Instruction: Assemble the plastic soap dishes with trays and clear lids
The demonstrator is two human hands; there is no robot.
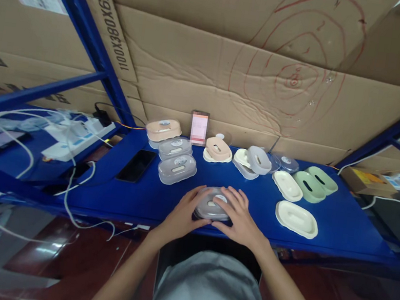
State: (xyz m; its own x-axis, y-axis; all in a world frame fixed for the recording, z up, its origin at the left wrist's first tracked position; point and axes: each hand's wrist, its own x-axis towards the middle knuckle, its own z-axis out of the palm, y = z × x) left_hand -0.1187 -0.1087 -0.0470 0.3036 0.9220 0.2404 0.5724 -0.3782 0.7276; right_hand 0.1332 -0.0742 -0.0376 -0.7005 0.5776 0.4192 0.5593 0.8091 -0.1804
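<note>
At the front edge of the blue table, a grey soap box with a see-through lid lies between my hands. My left hand curls round its left side, thumb along the near edge. From the right, my right hand grips the same box, its fingers over the top of the lid. Left of it, two more lidded grey soap boxes and a peach one stand in a column. Behind are a peach tray and a grey tray.
To the right lie cream trays, green trays and clear lids. A black phone lies at left; a lit phone leans on the cardboard. White cables hang over the left edge beside a blue frame post.
</note>
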